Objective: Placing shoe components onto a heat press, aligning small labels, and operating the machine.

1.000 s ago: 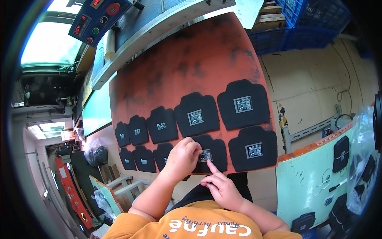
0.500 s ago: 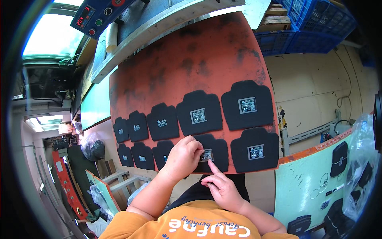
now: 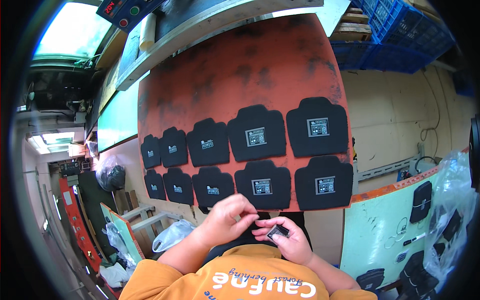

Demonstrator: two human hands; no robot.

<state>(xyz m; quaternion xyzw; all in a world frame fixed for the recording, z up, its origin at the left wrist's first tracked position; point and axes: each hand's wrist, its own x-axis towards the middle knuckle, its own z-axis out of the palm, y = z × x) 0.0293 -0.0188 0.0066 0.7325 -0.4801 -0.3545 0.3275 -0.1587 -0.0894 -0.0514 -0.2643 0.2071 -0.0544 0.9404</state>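
Observation:
Black padded fabric pieces, flat with a stepped top edge, lie in two rows on a reddish-orange board. Each carries a small grey-and-white printed square or mark, as on the near-row fabric piece. Just off the board's front edge, my left hand has its fingertips pinched together; what they hold, if anything, is too small to make out. Close beside it my right hand grips a small stack of dark labels with pale print between thumb and fingers.
A grey metal beam crosses behind the board, with a blue control box at far left. Blue crates stand at back right. A pale green table at right holds black pieces and clear plastic bags.
Both hands have drawn back from the near-row fabric piece toward my body, uncovering its printed square. My right hand has turned, and its label stack now shows. The view has shifted slightly.

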